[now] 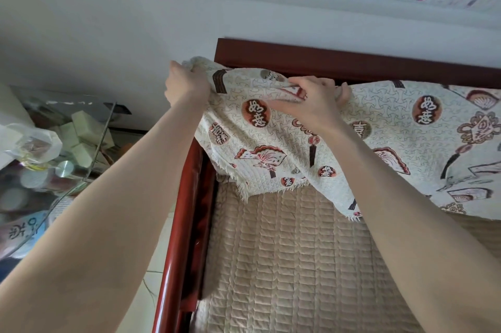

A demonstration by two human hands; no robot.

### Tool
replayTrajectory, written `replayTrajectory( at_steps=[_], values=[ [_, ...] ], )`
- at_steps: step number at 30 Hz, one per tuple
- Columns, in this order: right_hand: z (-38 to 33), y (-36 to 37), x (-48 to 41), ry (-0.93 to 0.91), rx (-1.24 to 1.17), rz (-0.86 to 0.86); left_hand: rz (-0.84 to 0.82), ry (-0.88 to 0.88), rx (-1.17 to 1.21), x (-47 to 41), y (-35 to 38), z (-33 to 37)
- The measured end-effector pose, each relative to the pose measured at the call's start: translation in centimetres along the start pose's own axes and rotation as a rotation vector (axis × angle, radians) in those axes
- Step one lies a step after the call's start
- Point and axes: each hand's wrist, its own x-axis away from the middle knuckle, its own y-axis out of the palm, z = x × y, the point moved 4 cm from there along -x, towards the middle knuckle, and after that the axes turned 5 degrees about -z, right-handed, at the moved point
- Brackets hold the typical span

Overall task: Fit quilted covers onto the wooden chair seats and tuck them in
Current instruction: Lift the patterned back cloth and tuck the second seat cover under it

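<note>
Both hands pinch the patterned cover [406, 143]: the left hand [187, 86] bunches its corner at 11 o'clock, and the right hand [311, 105] nips a fold at 12, by the chair backrest [352, 64]. Best to pull that edge taut and level before tucking, so the fringed hem hangs evenly above the quilted seat pad [298, 265] at 6.

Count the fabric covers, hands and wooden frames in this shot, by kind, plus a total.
Fabric covers: 2, the patterned cover held up and the beige quilted cover on the seat
Hands: 2, the left hand and right hand, both gripping the patterned cover
Wooden frames: 1, the wooden chair frame
Total: 5
</note>
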Motion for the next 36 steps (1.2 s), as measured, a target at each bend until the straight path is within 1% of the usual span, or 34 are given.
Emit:
replayTrajectory(
  at_steps=[3,6,9,11,13,15,17,19,20,22,25,27,29,32,34,36],
  values=[
    [1.9,-0.5,-0.4,0.045,0.001,0.046,-0.009,0.003,0.113,0.0,0.3,-0.3],
    [2.5,-0.3,-0.1,0.051,0.06,0.079,0.009,-0.032,0.11,1.8,0.9,-2.0],
    [2.3,0.2,0.6,0.003,0.14,0.048,0.011,-0.015,0.13,2.3,1.3,-1.8],
    [2.5,0.1,1.0,-0.033,0.142,0.046,-0.067,0.028,0.182,1.3,1.4,0.2],
    [2.8,-0.3,1.4,-0.041,0.118,0.058,-0.171,0.032,0.159,0.2,1.6,2.2],
    [2.9,-0.4,2.0,-0.031,0.086,0.086,-0.235,0.044,0.134,-0.6,2.1,2.9],
    [2.5,-0.5,2.5,-0.022,0.042,0.144,-0.199,0.066,0.066,-0.7,2.2,2.8],
    [2.5,-0.6,2.6,-0.012,0.022,0.194,-0.099,0.068,-0.026,-0.5,2.0,2.4],
    [2.6,-0.6,2.6,-0.01,0.035,0.212,-0.054,0.049,-0.028,-0.5,1.8,2.1],
    [2.9,-0.5,2.3,0.011,0.097,0.222,0.011,0.0,0.01,-1.0,0.9,1.4],
    [3.2,-0.5,1.6,0.051,0.145,0.195,-0.015,-0.162,0.119,-2.4,0.1,-1.0],
    [3.2,-0.3,1.1,0.066,0.155,0.155,0.026,-0.207,0.219,-2.7,0.1,-1.7],
    [3.3,0.2,0.5,0.079,0.163,0.092,0.062,-0.125,0.235,-2.0,0.0,-1.0],
    [3.3,0.3,-0.4,0.101,0.168,0.06,0.008,0.005,0.231,1.0,0.3,-0.2],
    [3.0,0.2,-0.7,0.124,0.149,0.064,0.008,0.033,0.241,3.0,0.2,-1.6],
    [2.6,0.6,-0.5,0.108,0.15,0.097,-0.009,0.018,0.239,4.7,0.7,-4.0]
  ],
)
